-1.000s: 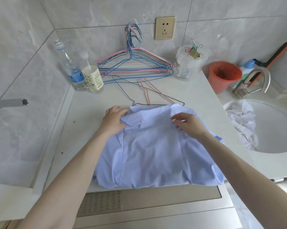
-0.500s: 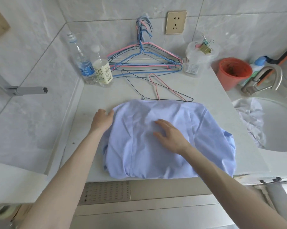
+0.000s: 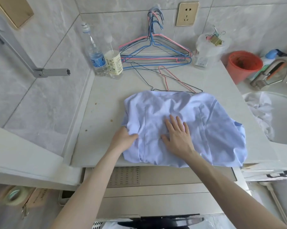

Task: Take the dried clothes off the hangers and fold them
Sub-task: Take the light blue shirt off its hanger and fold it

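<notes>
Pale stone desk (image 3: 106, 100). A light-blue shirt (image 3: 205, 126) lies folded on its near half, with the front fold at the desk's edge. Wire hangers (image 3: 156, 53) are stacked against the back wall. Two loose hangers (image 3: 172, 81) lie just behind the shirt, meeting its far edge. The right hand (image 3: 178, 138) is flat on the shirt's middle, fingers spread. The left hand (image 3: 123, 140) grips the shirt's left edge, with fabric bunched over its fingers.

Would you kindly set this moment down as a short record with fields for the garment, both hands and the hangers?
garment: light blue shirt, partly folded, on the countertop
left hand: grips the shirt's left edge
right hand: flat on the shirt, fingers straight
hangers: empty wire hangers stacked at the back; two loose hangers just behind the shirt
</notes>
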